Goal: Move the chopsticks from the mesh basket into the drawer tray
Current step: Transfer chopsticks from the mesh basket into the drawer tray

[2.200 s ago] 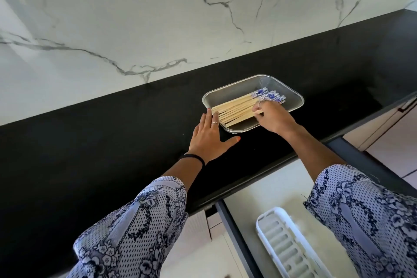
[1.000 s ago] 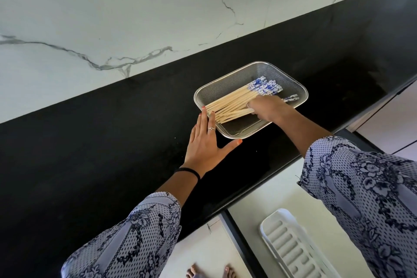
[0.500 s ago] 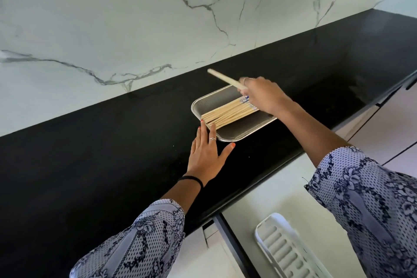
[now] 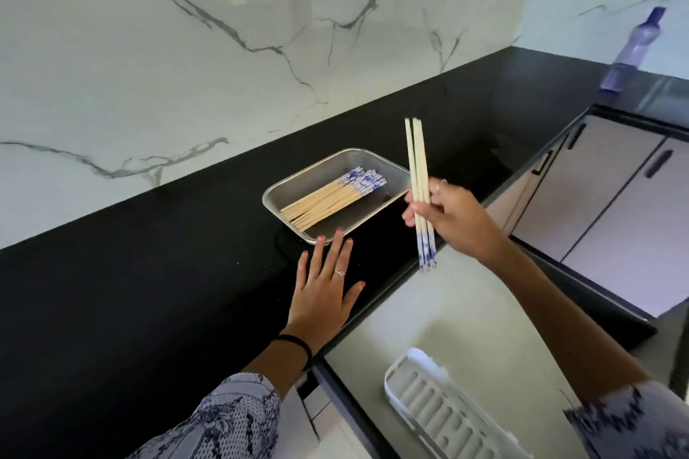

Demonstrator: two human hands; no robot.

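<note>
Purple bottle [image 4: 634, 48] far along black counter [image 4: 149, 291].

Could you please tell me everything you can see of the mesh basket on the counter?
The mesh basket is a shallow, rectangular tray of silvery metal mesh with rounded corners and a solid rim. It sits flat on the black countertop, angled to the counter edge. A bundle of wooden chopsticks with blue-patterned ends lies diagonally inside. The left hand lies flat on the counter, fingertips at its near rim.

Drawer tray [image 4: 440, 410] cut off by bottom edge; purple bottle [image 4: 634, 48] blurred; held chopsticks [image 4: 419, 175] partly behind fingers [image 4: 412, 214].
</note>
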